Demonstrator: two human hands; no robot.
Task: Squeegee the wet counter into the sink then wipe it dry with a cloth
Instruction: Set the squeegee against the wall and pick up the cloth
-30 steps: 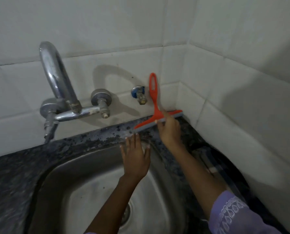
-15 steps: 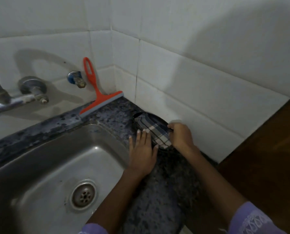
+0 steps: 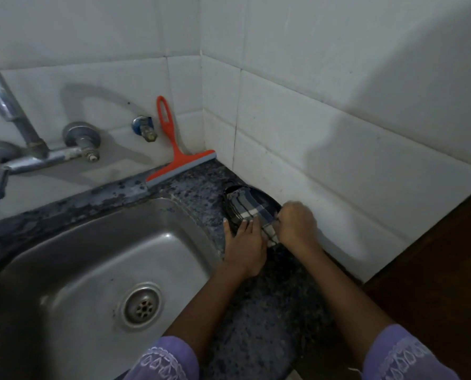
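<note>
1. Two lilac sleeves with white embroidery, the left sleeve (image 3: 163,360) and the right sleeve (image 3: 404,355), enter at the near edge, with bare forearms reaching over the dark speckled worktop (image 3: 259,319).
2. The steel sink (image 3: 72,256) fills the near left of the worktop, its round drain (image 3: 142,305) toward the near side of the basin.
3. The left hand (image 3: 244,242) lies flat on the worktop strip just right of the sink rim, fingers straight and held together, their tips touching the near edge of the checked cloth (image 3: 245,208); its grip is apart, holding nothing.
4. The right hand (image 3: 296,223) is just beside it, against the right wall tiles, its grip pinched together on the near end of the cloth.
5. The cloth sits in a dark shallow dish (image 3: 267,200) by the right wall, beyond both hands.
6. The orange squeegee (image 3: 178,160) stands in the far right corner of the worktop, blade on the surface, looped handle leaning on the back tiles, well apart from the hands.
7. On the back wall are a small blue-collared tap (image 3: 145,128) just left of the handle, and a chrome mixer tap (image 3: 37,152) farther left.
</note>
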